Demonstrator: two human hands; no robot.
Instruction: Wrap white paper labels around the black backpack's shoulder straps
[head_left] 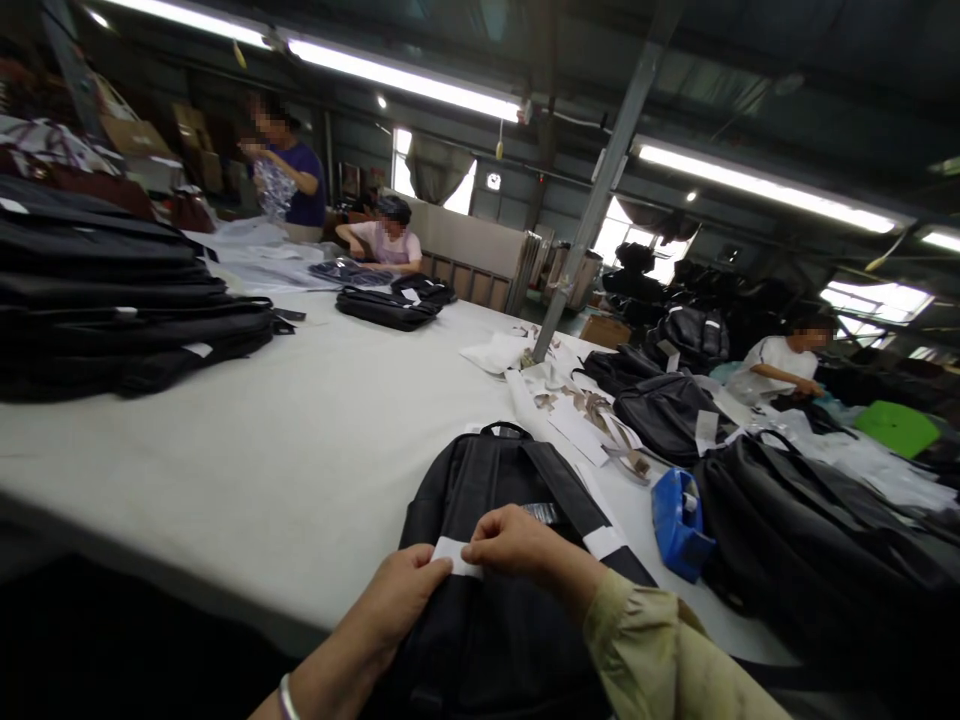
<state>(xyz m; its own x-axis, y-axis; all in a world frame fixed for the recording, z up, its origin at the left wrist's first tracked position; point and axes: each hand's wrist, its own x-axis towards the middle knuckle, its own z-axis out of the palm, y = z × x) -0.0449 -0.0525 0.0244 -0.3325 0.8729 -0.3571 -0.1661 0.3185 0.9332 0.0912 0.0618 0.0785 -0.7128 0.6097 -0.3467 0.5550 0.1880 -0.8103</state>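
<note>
Tabletop [285,460] bears the backpack [517,630] beneath left grip [397,592] and right grip [514,542], pinching white strip [454,553].

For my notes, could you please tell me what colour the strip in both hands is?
The strip is white, shown best in the head view.

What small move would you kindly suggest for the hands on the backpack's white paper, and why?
I would probably smooth the white paper flat across the strap beneath it: the left hand and right hand are both pinching its edges, and the backpack's other strap already bears a similar white band.
</note>
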